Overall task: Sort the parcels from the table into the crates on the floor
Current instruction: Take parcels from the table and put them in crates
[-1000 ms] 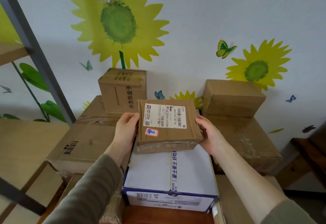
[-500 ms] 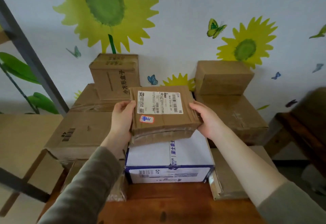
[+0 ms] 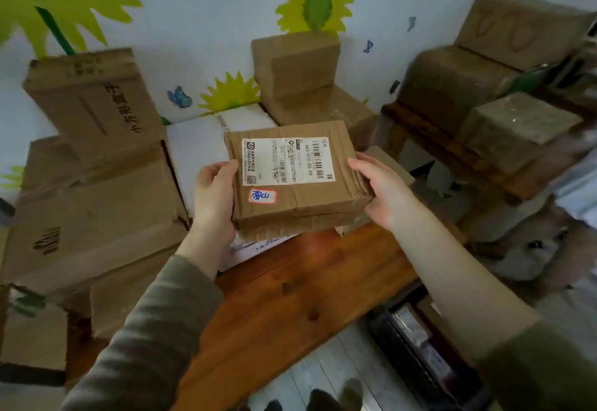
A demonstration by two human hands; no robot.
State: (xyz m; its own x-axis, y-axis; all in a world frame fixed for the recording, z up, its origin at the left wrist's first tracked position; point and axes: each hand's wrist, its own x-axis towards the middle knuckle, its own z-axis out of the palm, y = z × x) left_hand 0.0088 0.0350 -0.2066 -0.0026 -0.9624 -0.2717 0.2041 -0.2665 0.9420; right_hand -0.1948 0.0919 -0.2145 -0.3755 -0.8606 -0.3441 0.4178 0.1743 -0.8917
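Note:
A flat brown cardboard parcel (image 3: 300,197) with a white shipping label and a small red-edged sticker is held above the wooden table (image 3: 290,297). My left hand (image 3: 213,194) grips its left edge, thumb on top. On the opposite side my right hand (image 3: 381,187) holds the right edge, fingers curled under it. A dark crate (image 3: 416,342) with items inside shows on the floor at the lower right, partly hidden by my right arm.
More parcels crowd the table: a white box (image 3: 197,148) behind the held one, large brown boxes (image 3: 93,216) at the left, stacked brown boxes (image 3: 300,74) at the back. A second wooden bench (image 3: 452,152) at the right carries more boxes. Grey floor (image 3: 329,375) lies below.
Both hands have lifted the parcel off the white box and drawn it toward me and to the right. The view has swung down and to the right, bringing the floor and crate into sight.

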